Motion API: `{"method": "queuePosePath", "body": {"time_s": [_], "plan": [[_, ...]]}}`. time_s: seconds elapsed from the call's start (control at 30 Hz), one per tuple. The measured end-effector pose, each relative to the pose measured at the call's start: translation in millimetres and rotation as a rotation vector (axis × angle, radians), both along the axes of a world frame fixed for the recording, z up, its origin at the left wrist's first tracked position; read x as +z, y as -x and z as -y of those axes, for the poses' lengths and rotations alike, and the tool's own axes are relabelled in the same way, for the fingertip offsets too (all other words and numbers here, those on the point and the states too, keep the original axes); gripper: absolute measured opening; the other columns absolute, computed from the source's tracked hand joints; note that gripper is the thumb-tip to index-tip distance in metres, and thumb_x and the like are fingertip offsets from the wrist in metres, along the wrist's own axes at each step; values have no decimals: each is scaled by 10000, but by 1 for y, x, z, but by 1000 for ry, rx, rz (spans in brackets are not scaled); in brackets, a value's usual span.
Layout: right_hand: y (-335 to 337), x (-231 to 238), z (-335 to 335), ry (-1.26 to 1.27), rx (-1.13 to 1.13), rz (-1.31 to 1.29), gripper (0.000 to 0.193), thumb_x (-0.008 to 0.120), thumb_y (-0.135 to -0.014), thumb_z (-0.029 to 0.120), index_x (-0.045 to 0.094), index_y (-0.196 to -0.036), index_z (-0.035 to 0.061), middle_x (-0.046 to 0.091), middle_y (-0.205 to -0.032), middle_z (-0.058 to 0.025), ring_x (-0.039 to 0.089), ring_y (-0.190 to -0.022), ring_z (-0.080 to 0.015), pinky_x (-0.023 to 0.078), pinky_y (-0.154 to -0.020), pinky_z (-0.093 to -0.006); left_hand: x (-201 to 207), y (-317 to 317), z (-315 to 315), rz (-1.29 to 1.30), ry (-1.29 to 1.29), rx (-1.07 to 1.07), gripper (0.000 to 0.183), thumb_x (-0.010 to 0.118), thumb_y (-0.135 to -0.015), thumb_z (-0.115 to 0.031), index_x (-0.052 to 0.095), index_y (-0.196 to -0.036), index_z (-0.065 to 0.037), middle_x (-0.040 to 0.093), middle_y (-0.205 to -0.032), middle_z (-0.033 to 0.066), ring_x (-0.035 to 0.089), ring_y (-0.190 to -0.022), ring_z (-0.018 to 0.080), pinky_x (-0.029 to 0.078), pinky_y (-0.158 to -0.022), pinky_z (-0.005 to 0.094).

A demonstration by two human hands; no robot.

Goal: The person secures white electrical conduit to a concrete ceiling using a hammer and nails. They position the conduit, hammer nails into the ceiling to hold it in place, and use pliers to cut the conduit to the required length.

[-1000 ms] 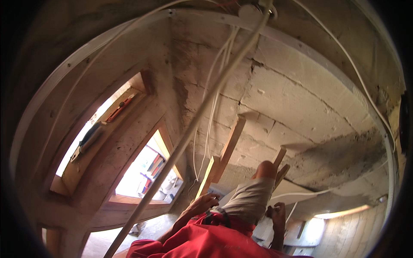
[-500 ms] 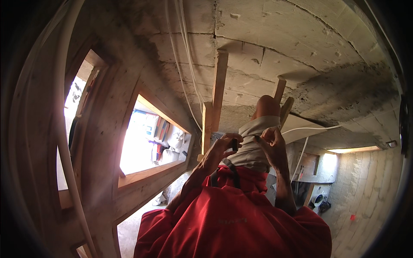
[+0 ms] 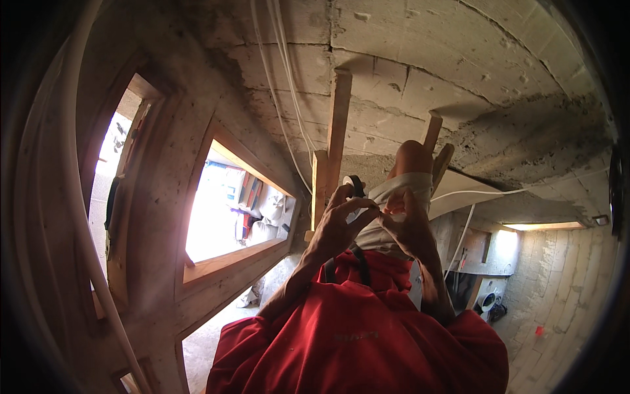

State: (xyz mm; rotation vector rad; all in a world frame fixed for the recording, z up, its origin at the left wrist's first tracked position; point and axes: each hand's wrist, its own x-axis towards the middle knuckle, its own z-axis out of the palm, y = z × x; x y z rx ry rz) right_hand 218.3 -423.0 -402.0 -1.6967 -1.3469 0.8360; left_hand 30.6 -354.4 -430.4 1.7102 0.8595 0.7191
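My left hand [image 3: 336, 222] is closed round what looks like a small roll of black tape [image 3: 356, 186], whose dark rim and pale inside show above the fingers. Its thumb and a fingertip reach toward the right hand. My right hand [image 3: 405, 226] is pinched, its fingertips meeting or almost meeting the left ones. Anything held in that pinch is too small to make out. Both hands are in front of my raised leg in beige shorts [image 3: 387, 226], above the red shirt [image 3: 354, 315].
Wooden posts [image 3: 338, 131] lean against the rough block wall [image 3: 407, 59] ahead. White cables [image 3: 282, 65] hang down it, and another pale cable [image 3: 472, 193] runs rightward. On the left are wood-framed window openings [image 3: 230, 259] and a long pipe [image 3: 88, 236].
My hands have come together, fingertips to fingertips. The roll in the left hand has turned, so its round side now shows. My right hand has moved slightly left.
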Motion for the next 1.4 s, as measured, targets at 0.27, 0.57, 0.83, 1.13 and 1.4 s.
{"method": "queuePosePath", "body": {"time_s": [0.27,0.57,0.83,1.13,1.4], "plan": [[-9,-6,16,57,-48,-142,192,767,-936,105,659,-1071,22,697,-1016,-47,667,-989,-130,525,-894,-322,4,11,-23,427,705,25,431,636,-1033,-416,613,-1335,-109,561,-1436,102,542,-1310,203,432,-1104,439],[26,11,-15,-266,-60,-25,348,786,-901,133,685,-1212,12,711,-1079,-113,696,-1001,-231,546,-893,-372,-8,8,-18,908,1043,-207,526,602,-1035,-462,460,-1449,-169,529,-1471,134,481,-1390,259,374,-1161,532],[12,0,-29,-169,4,-56,247,756,-922,119,732,-1134,-5,713,-1005,-134,708,-918,-218,558,-825,-340,-12,10,-14,656,854,-163,466,605,-1054,-390,445,-1394,-115,588,-1333,84,524,-1353,239,386,-1157,533],[14,-16,-25,-19,-114,-310,177,656,-1010,138,688,-1103,-9,715,-1000,-93,658,-921,-157,518,-846,-307,-10,19,-5,767,866,-264,706,668,-1009,-409,336,-1523,-57,556,-1434,153,507,-1397,282,359,-1208,506],[11,-30,-30,40,-28,-470,361,647,-1032,205,609,-1331,5,666,-1152,-82,618,-1026,-159,493,-920,-307,-18,20,-2,872,951,-110,736,651,-999,-249,251,-1605,-135,515,-1505,206,485,-1425,308,350,-1215,548]]}}
